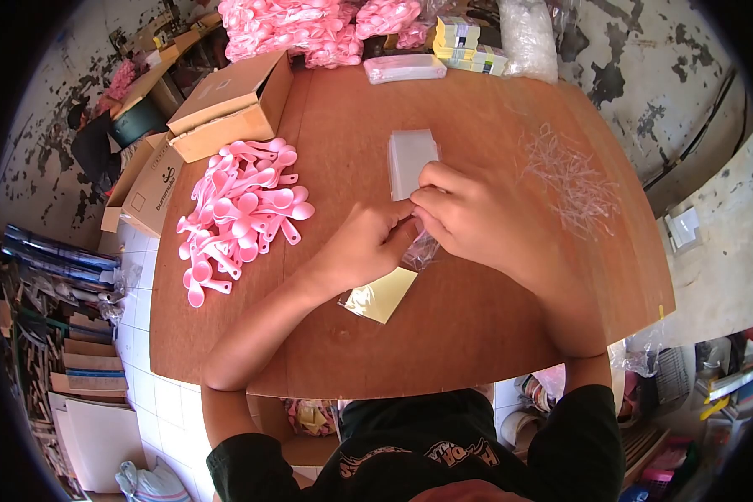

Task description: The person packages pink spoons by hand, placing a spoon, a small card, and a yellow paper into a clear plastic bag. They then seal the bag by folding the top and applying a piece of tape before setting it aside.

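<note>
My left hand (371, 244) and my right hand (468, 213) meet over the middle of the table, fingers pinched close together. Between them is a small clear plastic bag (424, 251), crinkled, with a pinkish tint inside; its top is hidden by my fingers. Just below my left hand lies a pale yellow card (385, 297) with shiny clear plastic at its left end. A stack of whitish translucent sleeves (412, 159) sits beyond my hands. On the left, a loose heap of pink plastic spoons (244, 202) spreads over the wooden table (335, 109).
Thin clear plastic strips (571, 184) lie tangled at right. A cardboard box (230, 105) stands behind the spoons. Along the far edge are bagged pink spoons (289, 29), a clear-wrapped pack (404, 69), yellow card bundles (458, 42) and a clear plastic roll (527, 38).
</note>
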A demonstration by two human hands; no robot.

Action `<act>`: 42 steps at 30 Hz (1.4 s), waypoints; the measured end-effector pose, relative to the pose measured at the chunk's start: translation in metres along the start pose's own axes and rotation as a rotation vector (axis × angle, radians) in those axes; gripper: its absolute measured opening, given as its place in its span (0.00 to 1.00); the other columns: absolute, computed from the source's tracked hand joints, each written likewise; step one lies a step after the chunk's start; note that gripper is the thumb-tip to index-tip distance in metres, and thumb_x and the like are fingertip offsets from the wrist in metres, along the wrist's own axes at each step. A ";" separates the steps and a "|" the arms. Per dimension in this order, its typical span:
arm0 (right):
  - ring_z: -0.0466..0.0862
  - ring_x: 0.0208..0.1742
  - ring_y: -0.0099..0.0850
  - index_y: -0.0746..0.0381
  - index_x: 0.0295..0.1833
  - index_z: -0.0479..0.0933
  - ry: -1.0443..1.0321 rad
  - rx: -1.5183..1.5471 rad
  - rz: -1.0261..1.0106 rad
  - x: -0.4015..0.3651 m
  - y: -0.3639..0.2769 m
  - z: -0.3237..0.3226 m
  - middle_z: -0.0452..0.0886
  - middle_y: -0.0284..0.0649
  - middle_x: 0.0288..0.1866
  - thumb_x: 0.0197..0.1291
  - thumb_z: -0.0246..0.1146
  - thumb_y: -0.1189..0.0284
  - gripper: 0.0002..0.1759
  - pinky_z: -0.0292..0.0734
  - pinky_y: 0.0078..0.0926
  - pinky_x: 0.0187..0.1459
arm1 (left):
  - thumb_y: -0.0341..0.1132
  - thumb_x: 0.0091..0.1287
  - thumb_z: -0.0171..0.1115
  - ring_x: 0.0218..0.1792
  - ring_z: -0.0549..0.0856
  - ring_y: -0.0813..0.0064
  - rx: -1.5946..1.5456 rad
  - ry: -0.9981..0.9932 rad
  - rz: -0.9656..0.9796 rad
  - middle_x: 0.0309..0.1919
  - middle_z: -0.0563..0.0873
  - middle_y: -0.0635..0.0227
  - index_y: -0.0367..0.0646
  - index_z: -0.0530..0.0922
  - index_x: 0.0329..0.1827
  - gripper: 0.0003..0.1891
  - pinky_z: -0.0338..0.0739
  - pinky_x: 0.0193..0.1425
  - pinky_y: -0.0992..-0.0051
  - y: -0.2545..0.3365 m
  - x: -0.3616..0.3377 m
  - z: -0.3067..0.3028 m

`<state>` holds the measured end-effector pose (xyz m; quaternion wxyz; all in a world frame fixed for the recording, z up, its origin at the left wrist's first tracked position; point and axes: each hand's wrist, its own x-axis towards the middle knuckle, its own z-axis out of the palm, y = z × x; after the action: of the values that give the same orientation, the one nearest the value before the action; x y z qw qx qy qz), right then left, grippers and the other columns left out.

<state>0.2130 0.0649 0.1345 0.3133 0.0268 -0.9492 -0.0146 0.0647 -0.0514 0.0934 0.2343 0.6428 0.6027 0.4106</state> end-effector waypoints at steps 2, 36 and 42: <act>0.79 0.31 0.31 0.61 0.22 0.77 0.026 -0.098 -0.049 0.000 -0.001 0.003 0.72 0.34 0.27 0.40 0.66 0.74 0.04 0.76 0.32 0.30 | 0.25 0.69 0.57 0.24 0.79 0.83 0.008 0.012 0.042 0.24 0.84 0.56 0.32 0.80 0.43 0.06 0.73 0.28 0.73 -0.001 0.000 0.002; 0.83 0.45 0.22 0.63 0.52 0.82 0.042 0.815 0.581 -0.044 0.034 -0.024 0.86 0.36 0.43 0.61 0.69 0.65 0.17 0.77 0.25 0.47 | 0.38 0.79 0.46 0.48 0.86 0.71 -0.769 0.184 -0.007 0.53 0.83 0.57 0.35 0.68 0.70 0.21 0.82 0.53 0.74 0.010 0.000 0.004; 0.84 0.35 0.27 0.69 0.38 0.82 0.214 0.663 0.523 0.005 -0.016 -0.021 0.85 0.42 0.34 0.59 0.68 0.73 0.08 0.76 0.23 0.37 | 0.41 0.75 0.55 0.61 0.77 0.67 -0.600 0.224 0.221 0.62 0.75 0.58 0.38 0.64 0.73 0.27 0.72 0.66 0.66 0.003 -0.003 0.004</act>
<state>0.2228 0.0487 0.1538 0.3773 -0.1143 -0.8396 0.3737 0.0699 -0.0544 0.0933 0.2996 0.5576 0.4036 0.6606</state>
